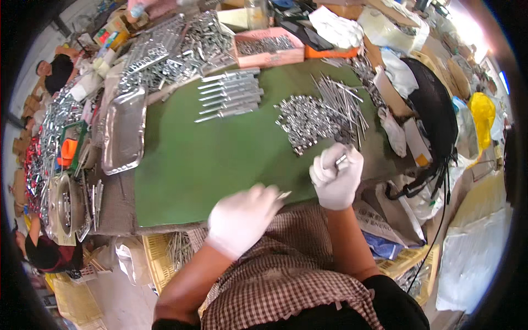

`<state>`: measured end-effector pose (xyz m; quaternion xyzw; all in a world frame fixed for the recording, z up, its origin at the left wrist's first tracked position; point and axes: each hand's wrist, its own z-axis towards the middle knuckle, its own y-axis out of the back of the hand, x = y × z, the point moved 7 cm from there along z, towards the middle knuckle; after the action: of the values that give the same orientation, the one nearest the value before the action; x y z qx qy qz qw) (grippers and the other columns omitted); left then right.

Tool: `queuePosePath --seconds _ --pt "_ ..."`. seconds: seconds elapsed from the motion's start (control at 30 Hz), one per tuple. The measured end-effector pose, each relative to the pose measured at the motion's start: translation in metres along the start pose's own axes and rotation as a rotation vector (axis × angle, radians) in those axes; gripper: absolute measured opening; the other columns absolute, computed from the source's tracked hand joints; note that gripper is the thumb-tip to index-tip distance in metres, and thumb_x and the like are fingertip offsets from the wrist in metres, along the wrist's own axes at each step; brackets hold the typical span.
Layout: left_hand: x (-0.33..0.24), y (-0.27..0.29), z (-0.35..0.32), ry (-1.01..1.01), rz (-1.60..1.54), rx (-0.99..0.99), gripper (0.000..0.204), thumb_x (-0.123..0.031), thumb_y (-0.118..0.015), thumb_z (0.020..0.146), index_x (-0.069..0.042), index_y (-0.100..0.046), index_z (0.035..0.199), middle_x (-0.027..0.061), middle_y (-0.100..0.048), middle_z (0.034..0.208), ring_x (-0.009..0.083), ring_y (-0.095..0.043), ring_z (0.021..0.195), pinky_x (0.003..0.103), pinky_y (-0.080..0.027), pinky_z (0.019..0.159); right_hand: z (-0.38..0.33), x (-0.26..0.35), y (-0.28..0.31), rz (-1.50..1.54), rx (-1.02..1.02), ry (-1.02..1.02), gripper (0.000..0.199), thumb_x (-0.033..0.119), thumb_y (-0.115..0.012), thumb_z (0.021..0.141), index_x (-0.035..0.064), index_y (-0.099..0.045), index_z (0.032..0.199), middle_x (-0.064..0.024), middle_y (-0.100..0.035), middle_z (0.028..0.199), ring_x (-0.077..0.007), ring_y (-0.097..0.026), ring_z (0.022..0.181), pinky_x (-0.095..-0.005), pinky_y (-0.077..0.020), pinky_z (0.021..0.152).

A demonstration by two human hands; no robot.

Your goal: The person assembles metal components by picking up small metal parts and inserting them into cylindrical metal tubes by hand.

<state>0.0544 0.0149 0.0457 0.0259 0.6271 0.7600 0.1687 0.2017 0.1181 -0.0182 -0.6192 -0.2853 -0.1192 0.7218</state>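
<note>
My left hand, in a white glove, is closed near the front edge of the green mat. A small shiny metal tip sticks out from its slightly blurred fingers; the rest is hidden. To its right, my gloved right hand is pinched on a small metal fitting, just in front of a heap of similar small fittings. Thin metal rods lie behind and beside that heap. Farther back, several slim metal pieces with thick bodies and thin shafts lie side by side in a row.
A shallow metal tray sits at the mat's left edge. Behind the mat are a pink box of small parts and piled metal parts. A black bag stands at the right. Two other people are at the far left.
</note>
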Motion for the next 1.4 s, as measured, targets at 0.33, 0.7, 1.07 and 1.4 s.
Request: queuePosePath --seconds 0.33,0.7,1.07,1.4 --pt "0.073 0.050 -0.126 0.399 -0.039 -0.091 0.021 -0.014 -0.071 0.080 -0.007 -0.070 0.100 0.0108 -0.066 0.098 0.0326 -0.063 0.090 0.044 -0.050 0.081 -0.007 0.000 -0.006 -0.315 -0.011 0.030 0.034 0.028 -0.046 0.098 0.0012 -0.059 0.083 0.0031 -0.039 0.055 -0.0054 -0.030 0.045 -0.0241 -0.0233 0.042" --pt "0.127 -0.016 0.113 0.079 0.122 -0.196 0.024 -0.016 -0.071 0.082 -0.008 -0.062 0.102 0.0117 -0.063 0.101 0.0340 -0.061 0.095 0.044 -0.048 0.081 0.019 0.092 0.017 -1.514 -0.122 0.347 0.025 0.024 -0.057 0.097 0.0061 -0.068 0.111 -0.0075 -0.066 0.090 -0.0190 -0.061 0.078 -0.0314 -0.0488 0.071" --pt "0.101 -0.020 0.079 0.002 -0.044 -0.184 0.017 -0.015 -0.070 0.082 -0.009 -0.062 0.096 0.0124 -0.060 0.095 0.0347 -0.060 0.088 0.045 -0.050 0.078 0.162 0.124 0.042 -2.400 -0.194 -0.214 0.039 0.034 -0.060 0.086 0.0023 -0.067 0.107 -0.0196 -0.067 0.117 -0.0350 -0.063 0.109 -0.0427 -0.0501 0.097" --pt "0.054 -0.006 0.016 -0.025 -0.119 -0.176 0.023 -0.010 -0.067 0.085 -0.007 -0.057 0.106 0.0135 -0.064 0.094 0.0348 -0.062 0.086 0.045 -0.049 0.077 0.150 0.110 0.027 -2.671 -0.089 0.081 0.023 0.022 -0.057 0.091 0.0056 -0.069 0.102 -0.0157 -0.067 0.108 -0.0321 -0.067 0.101 -0.0406 -0.0535 0.090"
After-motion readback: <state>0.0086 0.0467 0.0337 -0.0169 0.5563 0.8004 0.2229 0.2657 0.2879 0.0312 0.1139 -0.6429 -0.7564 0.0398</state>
